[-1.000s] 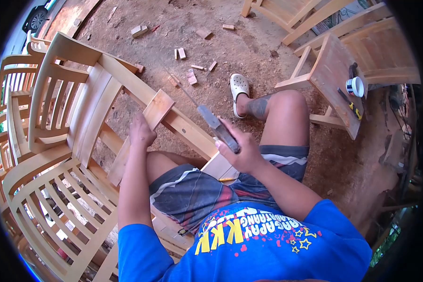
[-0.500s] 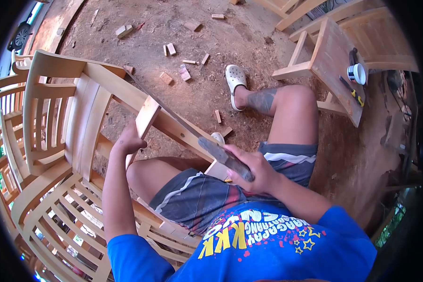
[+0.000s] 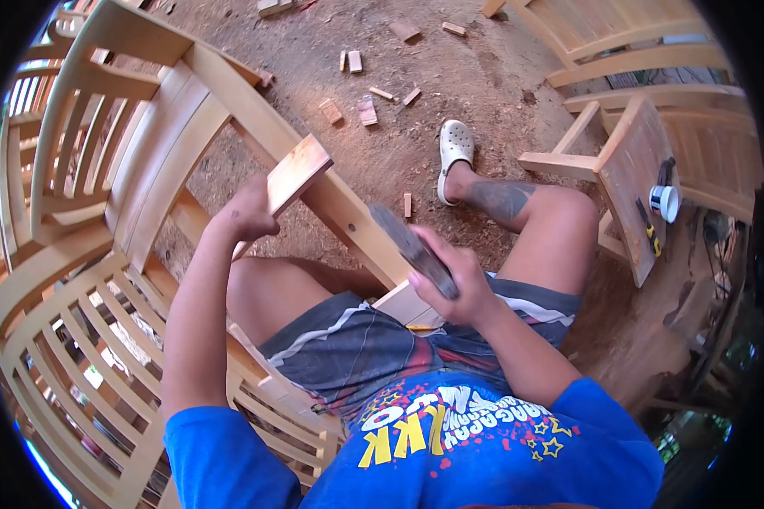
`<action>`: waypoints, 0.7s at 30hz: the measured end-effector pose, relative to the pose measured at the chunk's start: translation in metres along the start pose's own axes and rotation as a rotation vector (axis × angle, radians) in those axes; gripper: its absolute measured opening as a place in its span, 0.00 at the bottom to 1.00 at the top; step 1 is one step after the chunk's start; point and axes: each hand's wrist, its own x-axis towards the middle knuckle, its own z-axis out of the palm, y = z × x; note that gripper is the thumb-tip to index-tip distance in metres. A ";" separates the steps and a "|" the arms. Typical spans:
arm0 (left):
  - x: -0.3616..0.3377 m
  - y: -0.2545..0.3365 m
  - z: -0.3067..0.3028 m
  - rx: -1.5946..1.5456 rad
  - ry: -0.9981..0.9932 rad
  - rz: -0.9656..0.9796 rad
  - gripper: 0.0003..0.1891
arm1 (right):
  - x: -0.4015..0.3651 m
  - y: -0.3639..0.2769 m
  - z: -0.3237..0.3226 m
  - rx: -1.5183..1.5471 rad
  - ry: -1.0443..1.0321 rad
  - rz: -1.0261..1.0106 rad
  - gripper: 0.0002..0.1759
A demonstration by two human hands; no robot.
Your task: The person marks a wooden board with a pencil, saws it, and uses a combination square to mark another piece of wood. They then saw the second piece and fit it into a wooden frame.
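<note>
My left hand (image 3: 250, 209) is closed around a short, pale wooden board (image 3: 299, 171), holding it tilted over the long light-wood rail (image 3: 335, 208) of a bench. In my right hand (image 3: 457, 276) is the dark handle (image 3: 412, 250) of a long-bladed tool, held above my lap to the right of that rail. The tool's blade cannot be made out now. Below the handle, a pale wooden piece (image 3: 406, 304) with a yellow item (image 3: 418, 327) on it lies between my thighs.
Slatted wooden furniture (image 3: 76, 365) stands close on my left. To the right, a small wooden stool (image 3: 632, 187) carries a white tub (image 3: 664, 204) and a yellow-and-black tool (image 3: 651, 233). Several wood offcuts (image 3: 367, 110) are scattered over the dirt floor (image 3: 272, 76).
My right hand has risen slightly, and the thin blade seen earlier along the rail no longer shows. The board in my left hand shows more of its broad face. The view has shifted.
</note>
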 end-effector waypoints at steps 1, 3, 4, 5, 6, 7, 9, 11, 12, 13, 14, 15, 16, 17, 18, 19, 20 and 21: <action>0.000 -0.002 0.001 0.000 -0.004 0.006 0.43 | 0.016 0.002 0.007 0.027 0.008 0.011 0.36; -0.003 -0.002 0.003 -0.005 0.007 0.013 0.43 | 0.041 0.007 0.021 0.079 0.039 0.025 0.35; -0.003 -0.002 0.003 -0.007 0.006 0.014 0.43 | 0.044 0.007 0.022 0.044 0.047 0.001 0.34; -0.002 -0.001 0.000 -0.006 0.007 0.019 0.42 | 0.041 0.005 0.019 0.028 0.043 -0.002 0.35; -0.004 0.000 -0.002 -0.023 -0.006 0.012 0.42 | 0.030 0.003 0.015 0.012 0.039 -0.003 0.35; -0.005 0.001 -0.004 -0.017 0.002 0.007 0.41 | 0.019 0.002 0.012 -0.003 0.034 0.002 0.35; -0.003 0.002 -0.001 -0.013 0.008 -0.006 0.39 | 0.014 0.003 0.011 0.032 0.060 -0.040 0.35; 0.000 -0.002 0.006 -0.013 0.026 0.019 0.39 | 0.018 -0.005 0.012 0.049 0.013 0.049 0.36; 0.000 -0.003 0.006 -0.005 0.041 0.033 0.39 | 0.035 0.004 0.021 0.008 0.070 -0.060 0.36; 0.002 -0.003 0.005 -0.004 0.042 0.024 0.39 | 0.047 0.007 0.025 0.007 0.052 -0.047 0.36; 0.000 -0.002 0.007 0.003 0.039 0.016 0.39 | 0.055 0.007 0.028 0.010 0.039 -0.032 0.37; -0.001 -0.001 0.004 0.014 0.040 0.010 0.39 | 0.061 0.007 0.028 0.014 0.030 -0.021 0.37; -0.005 0.006 -0.001 0.008 0.010 -0.014 0.40 | 0.056 0.002 0.023 0.034 0.004 -0.001 0.39; -0.007 0.003 0.001 0.017 0.032 0.012 0.39 | 0.043 0.002 0.019 0.032 0.016 -0.015 0.38; -0.004 -0.005 0.005 0.024 0.055 0.043 0.39 | 0.030 0.003 0.015 0.025 0.032 -0.028 0.37; -0.003 0.001 0.004 0.026 0.073 0.073 0.39 | 0.021 0.006 0.013 0.018 0.042 -0.037 0.36; -0.002 0.005 0.002 0.020 0.011 -0.009 0.41 | 0.019 0.011 0.017 -0.012 0.088 -0.094 0.37; -0.002 0.007 0.003 0.023 -0.009 -0.014 0.42 | 0.025 0.009 0.020 0.023 0.066 -0.054 0.37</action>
